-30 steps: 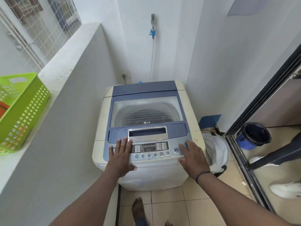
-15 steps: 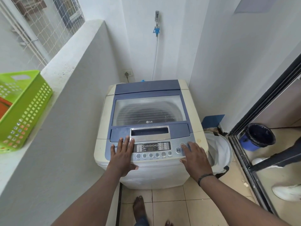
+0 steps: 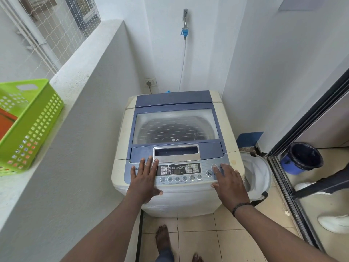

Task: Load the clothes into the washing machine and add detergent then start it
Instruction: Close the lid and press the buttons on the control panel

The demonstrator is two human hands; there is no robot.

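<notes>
A cream and blue top-loading washing machine [image 3: 224,118] stands in the corner, its clear lid [image 3: 175,126] closed over the drum. My left hand [image 3: 145,178] lies flat on the left end of the control panel [image 3: 179,172], fingers straight, thumb over the front edge. My right hand [image 3: 229,183] rests on the panel's right end, its fingertips at the round buttons there. A green laundry basket [image 3: 32,121] with something orange inside sits on the ledge at the left. No detergent is visible.
A white mesh hamper [image 3: 258,173] stands on the floor right of the machine. A blue bucket [image 3: 300,157] and another person's leg and white shoes show by the sliding door frame [image 3: 294,133]. A tap and hose [image 3: 184,33] hang on the back wall. My bare feet are on the tiles.
Both hands stay on the control panel in nearly the same places. The view has shifted slightly, so the machine sits a little lower and more to the right.
</notes>
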